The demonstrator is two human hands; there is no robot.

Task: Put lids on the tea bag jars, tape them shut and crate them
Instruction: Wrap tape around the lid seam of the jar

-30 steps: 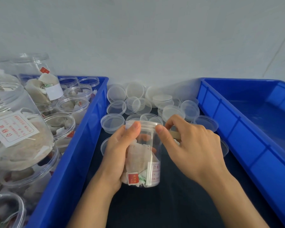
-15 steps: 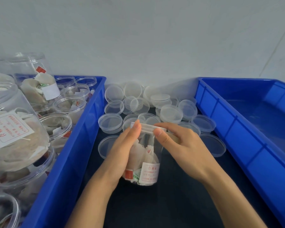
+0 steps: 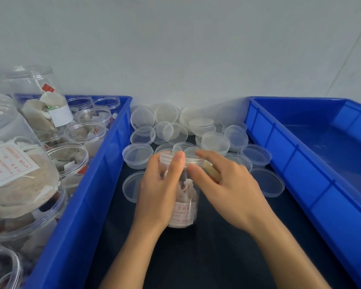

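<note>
A clear plastic jar [image 3: 183,211] of tea bags stands on the dark table top [image 3: 196,257] between two blue crates. A clear lid [image 3: 167,157] sits on its mouth. My left hand [image 3: 156,195] grips the jar's left side, thumb up against the lid rim. My right hand [image 3: 231,192] is at the jar's upper right. Its thumb presses the wall just under the lid, and its fingers curl over a tan tape roll [image 3: 212,171], mostly hidden behind the hand.
Several loose clear lids [image 3: 215,140] are heaped behind the jar against the wall. The left blue crate [image 3: 104,155] holds several open jars [image 3: 83,132] of tea bags. Nothing lies inside the right blue crate [image 3: 300,163].
The jar has turned in my hands, bringing its white label round to the front. My right thumb has slid along under the lid rim toward my left thumb.
</note>
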